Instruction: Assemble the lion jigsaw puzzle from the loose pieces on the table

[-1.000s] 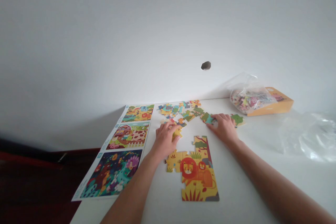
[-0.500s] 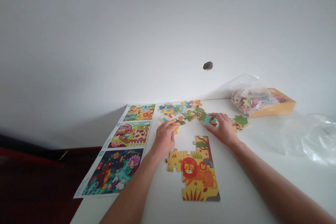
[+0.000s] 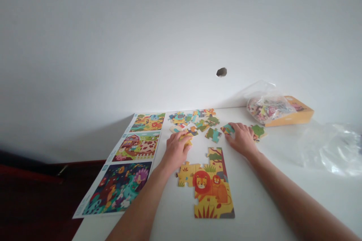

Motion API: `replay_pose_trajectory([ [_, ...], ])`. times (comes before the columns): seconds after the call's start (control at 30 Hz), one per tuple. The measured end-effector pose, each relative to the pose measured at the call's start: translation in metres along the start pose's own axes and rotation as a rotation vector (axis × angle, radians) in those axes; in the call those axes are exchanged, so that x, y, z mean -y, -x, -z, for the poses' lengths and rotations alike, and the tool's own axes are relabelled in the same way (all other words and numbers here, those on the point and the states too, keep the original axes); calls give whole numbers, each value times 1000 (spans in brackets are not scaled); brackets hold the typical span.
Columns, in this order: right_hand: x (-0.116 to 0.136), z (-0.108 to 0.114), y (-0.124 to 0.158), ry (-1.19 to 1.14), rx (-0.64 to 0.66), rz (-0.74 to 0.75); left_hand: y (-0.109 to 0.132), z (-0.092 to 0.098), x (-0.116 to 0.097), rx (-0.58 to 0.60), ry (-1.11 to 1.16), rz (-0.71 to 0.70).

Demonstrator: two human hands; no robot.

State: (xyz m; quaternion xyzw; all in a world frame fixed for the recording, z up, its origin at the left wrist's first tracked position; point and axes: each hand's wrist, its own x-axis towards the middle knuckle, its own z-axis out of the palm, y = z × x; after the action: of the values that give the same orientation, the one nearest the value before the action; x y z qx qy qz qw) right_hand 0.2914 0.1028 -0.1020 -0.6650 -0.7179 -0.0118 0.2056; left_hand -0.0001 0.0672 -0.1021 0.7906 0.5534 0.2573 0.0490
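Observation:
A partly joined jigsaw (image 3: 210, 186) with two lions lies flat in front of me. Left of its upper end, my left hand (image 3: 177, 148) has its fingers curled over a yellow puzzle piece (image 3: 186, 140), partly hidden beneath them. My right hand (image 3: 242, 138) rests on the table farther right, thumb and fingers closed about a colourful puzzle piece (image 3: 227, 128). Between the hands lies a loose green-and-teal piece (image 3: 213, 134). Behind it are green tree pieces (image 3: 212, 121). Another green piece (image 3: 258, 131) sits just right of my right hand.
A picture sheet (image 3: 140, 147) with three scenes lies along the left edge of the white table. More loose pieces (image 3: 181, 117) are heaped near the wall. At the back right, a clear bag of pieces (image 3: 267, 109) leans on an orange box (image 3: 299, 115); crumpled plastic (image 3: 336, 148) lies nearer.
The green-and-teal piece now lies separate, left of my right hand, which is lower on the table with another piece at its fingertips. My left hand has barely moved.

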Motion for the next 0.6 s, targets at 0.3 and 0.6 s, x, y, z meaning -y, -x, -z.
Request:
replay_pose_trajectory([
  [0.3, -6, -6, -4, -140, 0, 101, -2, 9, -9, -70, -15, -4],
  [0.6, -6, -8, -4, -79, -1, 38, -1, 8, 0, -94, -168, 183],
])
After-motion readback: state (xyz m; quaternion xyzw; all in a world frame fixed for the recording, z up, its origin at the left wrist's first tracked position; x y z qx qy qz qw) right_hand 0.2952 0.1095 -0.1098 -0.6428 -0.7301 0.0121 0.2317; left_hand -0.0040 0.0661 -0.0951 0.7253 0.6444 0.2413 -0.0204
